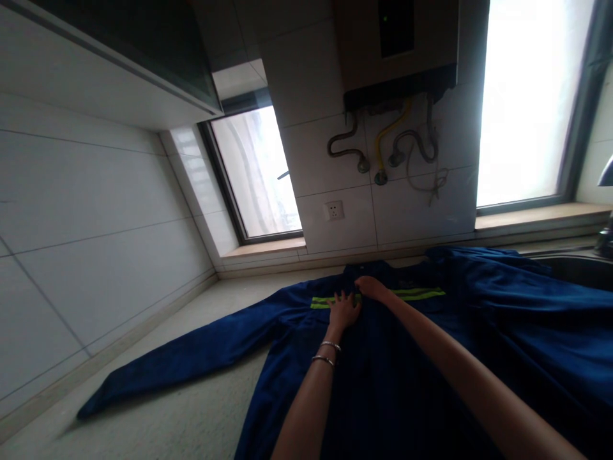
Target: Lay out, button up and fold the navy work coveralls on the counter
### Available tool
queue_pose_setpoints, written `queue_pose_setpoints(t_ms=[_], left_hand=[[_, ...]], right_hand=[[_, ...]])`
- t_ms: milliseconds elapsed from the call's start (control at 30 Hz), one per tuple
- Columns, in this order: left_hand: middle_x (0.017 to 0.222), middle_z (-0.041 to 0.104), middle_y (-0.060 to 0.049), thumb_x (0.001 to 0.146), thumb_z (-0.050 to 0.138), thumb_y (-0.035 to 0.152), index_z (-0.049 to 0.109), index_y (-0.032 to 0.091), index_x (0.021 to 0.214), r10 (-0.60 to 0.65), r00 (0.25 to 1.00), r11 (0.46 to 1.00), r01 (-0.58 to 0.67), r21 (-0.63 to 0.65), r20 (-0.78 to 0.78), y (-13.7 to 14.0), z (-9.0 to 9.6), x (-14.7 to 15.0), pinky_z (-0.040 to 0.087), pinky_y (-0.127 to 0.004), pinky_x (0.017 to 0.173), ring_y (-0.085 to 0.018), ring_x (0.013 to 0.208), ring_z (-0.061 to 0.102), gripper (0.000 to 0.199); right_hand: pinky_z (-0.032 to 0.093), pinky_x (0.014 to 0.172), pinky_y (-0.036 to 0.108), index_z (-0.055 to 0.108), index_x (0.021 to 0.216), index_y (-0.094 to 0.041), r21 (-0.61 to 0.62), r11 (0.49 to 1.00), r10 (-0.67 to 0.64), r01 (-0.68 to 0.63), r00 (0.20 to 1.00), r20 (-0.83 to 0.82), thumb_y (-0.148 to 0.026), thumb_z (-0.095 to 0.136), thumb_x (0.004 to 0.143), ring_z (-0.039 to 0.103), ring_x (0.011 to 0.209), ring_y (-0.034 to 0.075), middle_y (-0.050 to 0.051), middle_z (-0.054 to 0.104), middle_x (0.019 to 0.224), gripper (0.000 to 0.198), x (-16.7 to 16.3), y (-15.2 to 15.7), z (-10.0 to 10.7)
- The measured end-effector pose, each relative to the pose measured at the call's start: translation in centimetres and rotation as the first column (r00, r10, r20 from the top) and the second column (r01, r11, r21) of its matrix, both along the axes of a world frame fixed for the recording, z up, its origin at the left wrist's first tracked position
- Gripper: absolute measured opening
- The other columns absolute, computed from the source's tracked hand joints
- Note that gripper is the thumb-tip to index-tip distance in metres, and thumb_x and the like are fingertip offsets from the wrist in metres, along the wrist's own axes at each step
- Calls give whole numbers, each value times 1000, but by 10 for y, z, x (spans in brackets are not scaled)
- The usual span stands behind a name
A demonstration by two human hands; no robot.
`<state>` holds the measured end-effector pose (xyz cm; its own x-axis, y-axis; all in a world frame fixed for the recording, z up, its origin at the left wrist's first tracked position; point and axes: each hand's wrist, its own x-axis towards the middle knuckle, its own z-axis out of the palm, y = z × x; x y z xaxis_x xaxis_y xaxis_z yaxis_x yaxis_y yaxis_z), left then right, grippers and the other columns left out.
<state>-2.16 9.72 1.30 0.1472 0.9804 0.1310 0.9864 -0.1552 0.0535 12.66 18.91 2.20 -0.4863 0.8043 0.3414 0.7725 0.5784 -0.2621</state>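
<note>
A dark blue work jacket (383, 370) with a yellow-green reflective stripe (416, 294) across the chest lies spread on the counter, its collar toward the wall. One sleeve (191, 354) stretches out to the left. My left hand (343, 310), with two bracelets at the wrist, lies on the chest over the stripe with its fingers spread. Just above and to the right, my right hand (371, 287) is closed on the jacket's front edge below the collar. Its fingertips are partly hidden, so any fastener there does not show.
More blue fabric (541, 313) is heaped at the right, reaching the edge of a sink (575, 265). The pale counter (205, 406) meets a tiled wall with a socket (334, 210). A water heater (397, 45) with pipes hangs above, between two windows.
</note>
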Motion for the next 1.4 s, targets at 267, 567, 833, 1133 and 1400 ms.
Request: queue_pose_setpoints(t_ms=[267, 567, 833, 1133, 1400], left_hand=[[148, 27, -11, 87, 20, 57, 34, 29, 139, 32, 999, 999, -33, 33, 20, 3, -8, 2, 17, -68, 97, -41, 134, 19, 61], [150, 22, -10, 85, 20, 60, 30, 29, 141, 27, 999, 999, -26, -23, 25, 7, -8, -1, 13, -70, 97, -42, 135, 16, 65], [151, 20, -10, 86, 21, 58, 28, 29, 142, 38, 999, 998, -37, -42, 24, 5, -6, 1, 12, -70, 98, -42, 135, 15, 64], [149, 25, -10, 86, 22, 58, 31, 29, 141, -9, 1000, 1000, 9, -6, 3, 1, -3, -3, 17, -67, 98, -42, 133, 20, 63], [146, 32, -9, 89, 28, 49, 41, 22, 133, -107, 994, 991, 106, 82, -3, 3, -7, -6, 17, -52, 108, -31, 136, 21, 53]], right_hand=[[40, 96, 26, 58, 122, -15, -40, 999, 23, -24, 1000, -15, -23, 54, 78, 53, 115, 19, 9, 57, 126, 45, -5, -11, -14], [37, 94, 33, 57, 122, -14, 88, 891, -438, 445, 895, -89, -19, 29, 91, 53, 114, 22, 14, 59, 121, 42, 84, -5, 39], [34, 90, 38, 68, 99, -17, 52, 771, -636, 634, 765, 101, -15, 48, 82, 54, 108, 26, 16, 64, 106, 27, 190, -17, 36], [33, 93, 46, 66, 107, -9, 34, 762, -645, 646, 754, 123, -17, 45, 84, 44, 118, 34, 24, 57, 116, 32, 168, 16, 28], [22, 106, 47, 32, 142, -9, -190, 859, -447, 475, 878, 172, -66, 34, 83, 24, 134, 33, 19, 27, 146, 82, 85, 50, -12]])
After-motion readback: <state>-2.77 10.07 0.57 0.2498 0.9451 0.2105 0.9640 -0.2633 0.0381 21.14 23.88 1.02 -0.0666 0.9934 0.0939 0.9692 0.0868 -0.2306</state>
